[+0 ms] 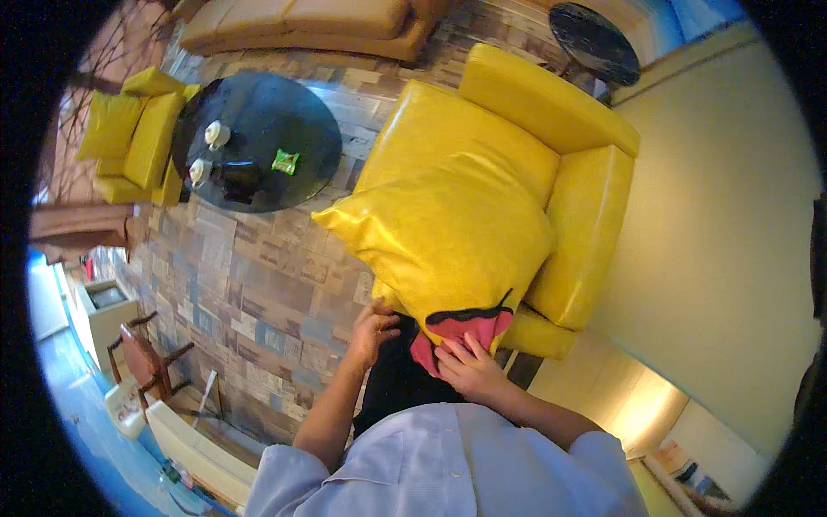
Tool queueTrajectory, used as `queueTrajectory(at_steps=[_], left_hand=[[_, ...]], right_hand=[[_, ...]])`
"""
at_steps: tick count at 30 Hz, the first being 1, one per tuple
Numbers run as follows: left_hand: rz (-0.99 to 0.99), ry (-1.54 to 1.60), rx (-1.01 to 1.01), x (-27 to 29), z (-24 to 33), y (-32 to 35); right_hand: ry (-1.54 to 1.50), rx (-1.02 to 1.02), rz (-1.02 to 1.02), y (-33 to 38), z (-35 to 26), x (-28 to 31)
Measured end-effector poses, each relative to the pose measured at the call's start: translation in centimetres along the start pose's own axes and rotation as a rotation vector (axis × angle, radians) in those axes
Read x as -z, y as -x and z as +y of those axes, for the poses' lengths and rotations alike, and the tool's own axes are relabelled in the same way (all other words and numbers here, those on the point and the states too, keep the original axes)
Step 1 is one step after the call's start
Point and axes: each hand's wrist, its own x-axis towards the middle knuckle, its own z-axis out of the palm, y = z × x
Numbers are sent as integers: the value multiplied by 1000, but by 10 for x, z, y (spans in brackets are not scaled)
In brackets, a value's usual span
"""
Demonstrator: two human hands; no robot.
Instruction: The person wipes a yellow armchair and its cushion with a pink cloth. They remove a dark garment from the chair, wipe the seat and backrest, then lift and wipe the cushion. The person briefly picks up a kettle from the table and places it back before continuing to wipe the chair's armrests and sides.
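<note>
A large yellow cushion cover (448,224) with a leathery sheen rests across the seat of a yellow armchair (590,233). Its near end gapes, with a black edge and pink-red fabric (465,324) showing there; whether this is lining or an inner piece, I cannot tell. My left hand (376,332) grips the cover's lower left edge with curled fingers. Over the pink fabric lies my right hand (472,369), fingers spread and pressed against it. My dark trousers show between the two hands.
To the left, a dark oval table (284,112) carries two white pots (217,134), a black item (241,179) and a green packet (285,161). Beyond stand another yellow armchair (142,133) and a brown sofa (297,26). A wall (715,215) rises on the right; a wooden chair (145,358) stands lower left.
</note>
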Motion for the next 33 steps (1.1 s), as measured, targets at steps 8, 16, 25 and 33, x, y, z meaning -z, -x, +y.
queueTrajectory(at_steps=[8, 16, 25, 33], left_hand=[[189, -1068, -1025, -119, 65, 45], [107, -666, -680, -154, 35, 24], [249, -906, -739, -134, 22, -3], [321, -1068, -788, -125, 8, -9]], right_hand=[[-395, -589, 125, 97, 5, 13], [-968, -1329, 811, 68, 37, -71], [-1066, -1620, 850, 21, 220, -159], [-1041, -1450, 668, 4, 281, -69]])
